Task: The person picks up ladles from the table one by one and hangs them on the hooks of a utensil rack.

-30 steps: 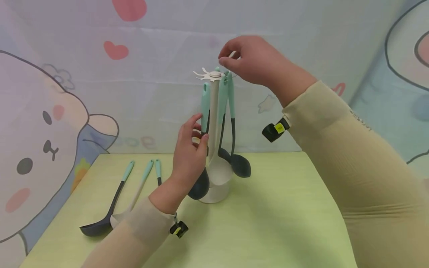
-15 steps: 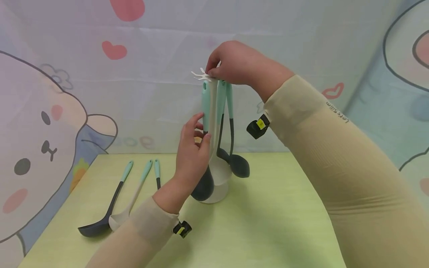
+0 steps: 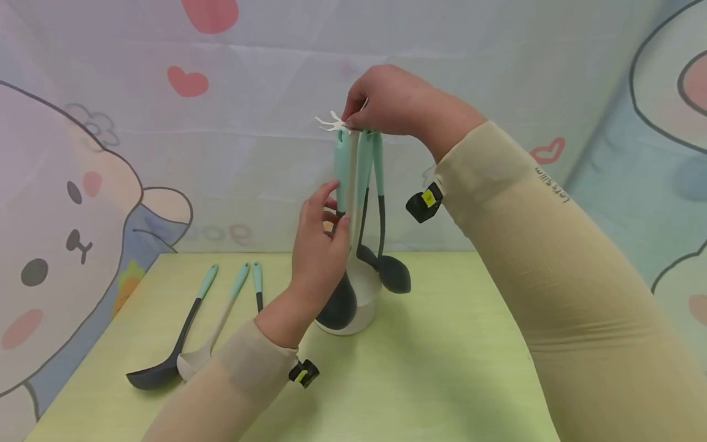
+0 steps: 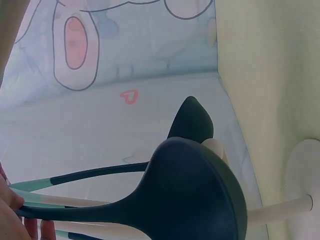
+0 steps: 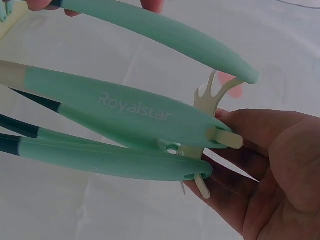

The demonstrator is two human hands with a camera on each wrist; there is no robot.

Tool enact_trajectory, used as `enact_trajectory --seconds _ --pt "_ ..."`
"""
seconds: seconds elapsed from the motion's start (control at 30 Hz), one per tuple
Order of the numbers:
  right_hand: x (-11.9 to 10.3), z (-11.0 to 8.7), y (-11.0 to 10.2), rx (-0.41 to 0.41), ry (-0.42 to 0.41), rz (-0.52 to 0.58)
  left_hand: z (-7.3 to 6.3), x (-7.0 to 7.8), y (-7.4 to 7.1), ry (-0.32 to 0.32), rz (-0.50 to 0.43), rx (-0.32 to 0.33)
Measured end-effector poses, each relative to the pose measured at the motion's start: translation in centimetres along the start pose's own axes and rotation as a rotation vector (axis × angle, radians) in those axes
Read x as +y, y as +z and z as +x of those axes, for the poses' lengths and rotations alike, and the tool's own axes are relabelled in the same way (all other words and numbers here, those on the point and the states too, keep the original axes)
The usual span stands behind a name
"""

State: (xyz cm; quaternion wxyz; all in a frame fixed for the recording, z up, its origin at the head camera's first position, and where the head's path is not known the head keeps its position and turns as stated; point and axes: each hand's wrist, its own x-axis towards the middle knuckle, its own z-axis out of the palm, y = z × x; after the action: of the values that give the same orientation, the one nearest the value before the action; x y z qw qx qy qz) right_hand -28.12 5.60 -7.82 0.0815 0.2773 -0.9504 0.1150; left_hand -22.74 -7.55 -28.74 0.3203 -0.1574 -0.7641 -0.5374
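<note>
My left hand (image 3: 320, 255) holds a dark serving spoon (image 3: 339, 305) by its neck, just below the mint handle, with the bowl hanging down. In the right wrist view, the tip of that spoon's handle (image 5: 200, 42) meets a cream hook of the utensil rack (image 5: 205, 102); whether it is hooked on cannot be told. My right hand (image 3: 394, 101) pinches the top of the rack between thumb and fingers. Several mint-handled utensils hang from the rack, including a white-headed one (image 3: 366, 283) and a dark pointed spoon (image 3: 394, 274).
To the left on the yellow-green table (image 3: 442, 368) lie a dark ladle (image 3: 157, 374), a white ladle (image 3: 193, 362) and another mint-handled utensil (image 3: 258, 279), partly hidden by my left arm. A printed cloth (image 3: 265, 153) hangs behind.
My right hand has come down and left onto the rack's top. My left hand has moved the spoon slightly up and right, bringing its handle tip up to the hooks.
</note>
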Motion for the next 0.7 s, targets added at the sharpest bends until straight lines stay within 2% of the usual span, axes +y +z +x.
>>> enact_trajectory --seconds 0.2,0.33,0.53,0.7 --pt "0.0 0.0 -0.3 -0.004 -0.016 -0.002 0.0 0.3 -0.2 0.007 0.046 0.003" --pt "-0.5 0.1 -0.5 -0.002 -0.003 -0.047 0.1 0.4 -0.4 0.033 0.077 -0.002" --pt "-1.4 0.1 -1.0 -0.02 0.039 -0.108 0.1 0.7 -0.7 0.076 0.184 0.017" --pt "-1.4 -0.4 -1.5 -0.042 0.078 -0.111 0.0 1.0 -0.7 0.116 0.293 -0.002"
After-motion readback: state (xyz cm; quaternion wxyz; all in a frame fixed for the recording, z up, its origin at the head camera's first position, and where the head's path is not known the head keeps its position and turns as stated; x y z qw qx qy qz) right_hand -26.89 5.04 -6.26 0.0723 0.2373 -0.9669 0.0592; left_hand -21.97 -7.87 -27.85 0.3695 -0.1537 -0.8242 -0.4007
